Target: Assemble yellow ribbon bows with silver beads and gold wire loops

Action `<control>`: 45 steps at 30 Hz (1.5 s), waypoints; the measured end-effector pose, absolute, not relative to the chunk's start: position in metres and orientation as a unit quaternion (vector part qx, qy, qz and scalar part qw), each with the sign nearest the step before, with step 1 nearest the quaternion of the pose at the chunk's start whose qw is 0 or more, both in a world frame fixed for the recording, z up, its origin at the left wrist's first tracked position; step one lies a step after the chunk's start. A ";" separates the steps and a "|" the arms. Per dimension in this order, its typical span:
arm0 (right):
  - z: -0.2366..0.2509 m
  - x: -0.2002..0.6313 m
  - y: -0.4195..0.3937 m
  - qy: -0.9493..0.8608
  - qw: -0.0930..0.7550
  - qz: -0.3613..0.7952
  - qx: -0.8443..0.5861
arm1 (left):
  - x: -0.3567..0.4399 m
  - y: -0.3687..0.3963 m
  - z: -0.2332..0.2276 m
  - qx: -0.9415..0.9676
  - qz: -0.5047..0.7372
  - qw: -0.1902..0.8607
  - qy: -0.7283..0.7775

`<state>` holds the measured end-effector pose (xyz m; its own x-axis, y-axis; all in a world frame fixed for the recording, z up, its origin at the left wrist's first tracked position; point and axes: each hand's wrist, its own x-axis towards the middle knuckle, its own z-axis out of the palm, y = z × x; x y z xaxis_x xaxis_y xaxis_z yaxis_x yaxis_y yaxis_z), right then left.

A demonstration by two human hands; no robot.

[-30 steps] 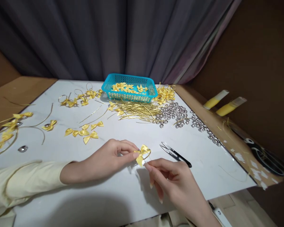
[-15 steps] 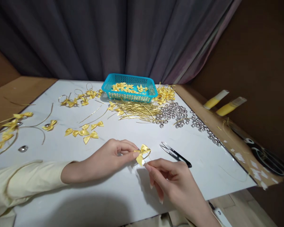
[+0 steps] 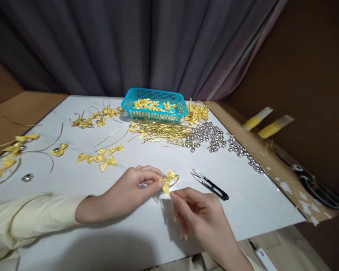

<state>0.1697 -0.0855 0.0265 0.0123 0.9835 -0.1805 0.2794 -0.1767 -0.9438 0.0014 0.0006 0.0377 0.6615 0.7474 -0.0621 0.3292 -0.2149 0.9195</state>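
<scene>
A small yellow ribbon bow is pinched between both hands just above the white tabletop. My left hand grips its left side with thumb and forefinger. My right hand pinches the lower tail of the bow from below right. Whether a thin gold wire is attached to the bow I cannot tell. Black thread snips lie on the table just right of the bow.
A blue basket of yellow bows stands at the back. Gold wire strands, silver beads and loose bows are spread across the middle. Two yellow tubes and black scissors lie at the right.
Both hands with the bow have shifted slightly left and up. My right hand's fingers have moved closer to the bow's tail.
</scene>
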 end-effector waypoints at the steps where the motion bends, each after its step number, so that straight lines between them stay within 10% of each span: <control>1: 0.025 0.169 -0.086 -0.524 0.383 0.465 -0.602 | 0.001 0.000 0.038 0.749 0.205 0.516 0.363; 14: 0.009 0.165 -0.086 -0.658 0.457 0.223 -0.556 | 0.001 0.001 0.041 0.733 0.222 0.515 0.384; 45: 0.026 0.175 -0.074 -0.704 0.360 0.287 -0.540 | -0.002 0.011 0.055 0.779 0.203 0.471 0.360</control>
